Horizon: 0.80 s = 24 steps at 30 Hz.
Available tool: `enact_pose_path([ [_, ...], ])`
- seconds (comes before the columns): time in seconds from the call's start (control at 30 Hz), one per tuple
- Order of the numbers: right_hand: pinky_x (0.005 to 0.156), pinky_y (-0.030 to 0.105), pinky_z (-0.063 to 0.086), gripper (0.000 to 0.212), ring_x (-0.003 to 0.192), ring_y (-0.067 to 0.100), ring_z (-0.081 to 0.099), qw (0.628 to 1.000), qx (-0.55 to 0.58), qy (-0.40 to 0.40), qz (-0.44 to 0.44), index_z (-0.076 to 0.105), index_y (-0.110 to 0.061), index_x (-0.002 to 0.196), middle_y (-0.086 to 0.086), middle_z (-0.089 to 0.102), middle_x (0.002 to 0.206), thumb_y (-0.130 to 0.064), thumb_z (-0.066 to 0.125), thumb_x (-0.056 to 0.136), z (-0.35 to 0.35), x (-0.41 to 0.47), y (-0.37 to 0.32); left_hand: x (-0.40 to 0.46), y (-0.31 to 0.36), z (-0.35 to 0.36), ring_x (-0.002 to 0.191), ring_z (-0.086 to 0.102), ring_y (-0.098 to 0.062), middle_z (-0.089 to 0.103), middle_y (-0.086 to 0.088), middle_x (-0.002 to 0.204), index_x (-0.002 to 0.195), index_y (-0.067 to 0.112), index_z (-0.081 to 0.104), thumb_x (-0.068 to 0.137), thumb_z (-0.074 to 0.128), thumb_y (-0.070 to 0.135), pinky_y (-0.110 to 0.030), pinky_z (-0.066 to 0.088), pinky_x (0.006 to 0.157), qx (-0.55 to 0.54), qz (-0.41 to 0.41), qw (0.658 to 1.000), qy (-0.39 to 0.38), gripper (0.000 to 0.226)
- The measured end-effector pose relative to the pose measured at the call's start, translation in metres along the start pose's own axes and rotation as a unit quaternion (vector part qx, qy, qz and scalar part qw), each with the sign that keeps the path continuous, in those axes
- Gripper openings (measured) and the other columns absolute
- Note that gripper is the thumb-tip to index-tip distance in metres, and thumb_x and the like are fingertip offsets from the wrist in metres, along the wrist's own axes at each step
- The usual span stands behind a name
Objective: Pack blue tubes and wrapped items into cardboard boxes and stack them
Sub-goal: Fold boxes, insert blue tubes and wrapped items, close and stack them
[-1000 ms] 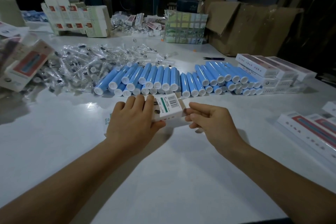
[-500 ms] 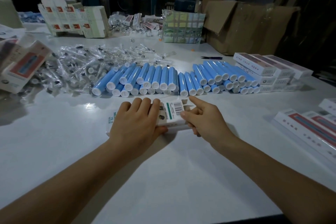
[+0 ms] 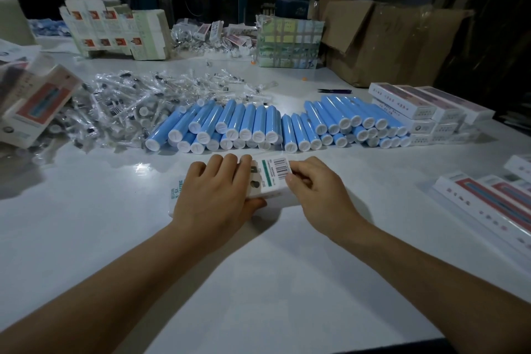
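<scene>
White table (image 3: 86,238), dim workshop behind. Small white box (image 3: 270,178) lies flat at table centre, barcode face up, between both hands. Left hand (image 3: 214,195) clamps over box's left part, fingers across top, thumb on near edge. Right hand (image 3: 316,190) at box's right end, fingertips (image 3: 290,178) pinching barcode end. Just beyond box: row of blue tubes (image 3: 258,126). Wrapped items (image 3: 138,95) heaped far left. Finished boxes (image 3: 425,112) stacked right.

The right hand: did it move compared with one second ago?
Yes. The right hand moved left along the white table, and its fingers now touch the barcode end of the small white cardboard box.
</scene>
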State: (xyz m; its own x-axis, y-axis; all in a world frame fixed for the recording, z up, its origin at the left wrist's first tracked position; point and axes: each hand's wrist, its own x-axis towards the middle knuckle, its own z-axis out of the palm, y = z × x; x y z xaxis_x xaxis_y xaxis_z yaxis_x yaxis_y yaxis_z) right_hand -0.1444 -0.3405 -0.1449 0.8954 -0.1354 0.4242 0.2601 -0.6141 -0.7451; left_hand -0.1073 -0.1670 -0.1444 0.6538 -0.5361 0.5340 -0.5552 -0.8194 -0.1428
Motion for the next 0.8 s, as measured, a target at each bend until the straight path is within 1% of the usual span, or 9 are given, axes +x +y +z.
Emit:
enact_pose_path([
  [0.1,0.066,0.012,0.05,0.03,0.089,0.008,0.054,0.996,0.036,0.076,0.015,0.06,-0.022,0.123,-0.011,0.052,0.098,-0.02,0.057,0.094,-0.008,0.004,-0.002,0.0,0.0,-0.001,0.085,0.06,-0.034,0.064,-0.017,0.101,0.119,0.0,0.06,0.077,0.063,0.054,-0.043,0.049,0.069,-0.031,-0.03,0.999,0.0,0.068],
  [0.2,0.081,0.031,0.055,0.041,0.104,0.013,0.055,0.94,0.224,0.176,0.186,0.047,-0.032,0.129,-0.012,0.051,0.114,-0.027,0.06,0.091,-0.017,0.013,-0.001,0.003,0.001,-0.002,0.088,0.058,-0.032,0.063,-0.014,0.105,0.124,0.005,0.057,0.082,0.039,0.063,-0.042,0.048,0.072,-0.056,-0.066,0.996,-0.002,0.074],
  [0.3,0.09,0.042,0.054,0.034,0.104,0.028,0.063,0.771,0.534,0.032,0.345,0.062,-0.016,0.115,0.011,0.064,0.119,-0.03,0.064,0.084,-0.014,0.014,-0.001,0.005,0.005,-0.003,0.086,0.058,-0.032,0.063,-0.014,0.102,0.122,0.004,0.058,0.081,0.033,0.064,-0.042,0.049,0.069,-0.069,-0.07,0.995,0.007,0.077],
  [0.37,0.088,0.042,0.054,0.045,0.105,0.031,0.065,0.738,0.588,-0.037,0.33,0.062,-0.01,0.114,0.018,0.067,0.114,-0.035,0.064,0.076,-0.008,0.009,-0.005,0.004,0.01,-0.001,0.084,0.059,-0.031,0.064,-0.014,0.1,0.12,0.004,0.059,0.081,0.034,0.064,-0.042,0.05,0.068,-0.063,-0.058,0.996,0.004,0.076],
  [0.47,0.074,0.033,0.057,0.049,0.091,0.023,0.071,0.777,0.572,-0.006,0.263,0.057,-0.01,0.119,0.014,0.073,0.098,-0.022,0.067,0.073,-0.001,0.008,-0.005,0.002,0.017,0.0,0.083,0.061,-0.032,0.065,-0.016,0.099,0.118,0.002,0.06,0.08,0.05,0.059,-0.043,0.051,0.068,-0.041,-0.041,0.998,-0.003,0.069],
  [0.53,0.069,0.027,0.056,0.045,0.084,0.017,0.071,0.859,0.457,0.039,0.229,0.055,-0.014,0.125,0.008,0.072,0.093,-0.013,0.067,0.082,0.002,0.006,-0.006,0.002,0.022,0.001,0.079,0.061,-0.033,0.065,-0.018,0.095,0.114,-0.001,0.061,0.075,0.063,0.053,-0.043,0.051,0.066,-0.025,-0.029,0.999,0.015,0.067],
  [0.6,0.063,0.019,0.054,0.042,0.083,0.01,0.07,0.949,0.261,0.047,0.167,0.049,-0.018,0.135,0.002,0.068,0.101,-0.014,0.056,0.094,0.005,0.0,-0.006,0.001,0.026,0.002,0.077,0.06,-0.033,0.065,-0.018,0.094,0.113,-0.003,0.061,0.074,0.066,0.05,-0.043,0.05,0.065,-0.014,-0.016,0.999,0.033,0.066],
  [0.63,0.061,0.016,0.053,0.042,0.083,0.006,0.068,0.973,0.185,0.038,0.13,0.045,-0.018,0.139,0.001,0.065,0.107,-0.017,0.05,0.097,0.007,-0.004,-0.006,0.001,0.027,0.002,0.077,0.06,-0.033,0.064,-0.018,0.094,0.113,-0.003,0.061,0.076,0.063,0.05,-0.043,0.05,0.065,-0.009,-0.011,0.999,0.04,0.065],
  [0.8,0.062,0.01,0.05,0.046,0.086,-0.003,0.061,0.994,0.091,0.033,0.055,0.033,-0.012,0.146,-0.002,0.056,0.114,-0.021,0.04,0.101,0.009,-0.009,-0.008,-0.002,0.028,0.002,0.078,0.06,-0.034,0.063,-0.02,0.095,0.114,-0.005,0.06,0.085,0.042,0.048,-0.044,0.05,0.066,0.001,-0.009,0.999,0.048,0.064],
])
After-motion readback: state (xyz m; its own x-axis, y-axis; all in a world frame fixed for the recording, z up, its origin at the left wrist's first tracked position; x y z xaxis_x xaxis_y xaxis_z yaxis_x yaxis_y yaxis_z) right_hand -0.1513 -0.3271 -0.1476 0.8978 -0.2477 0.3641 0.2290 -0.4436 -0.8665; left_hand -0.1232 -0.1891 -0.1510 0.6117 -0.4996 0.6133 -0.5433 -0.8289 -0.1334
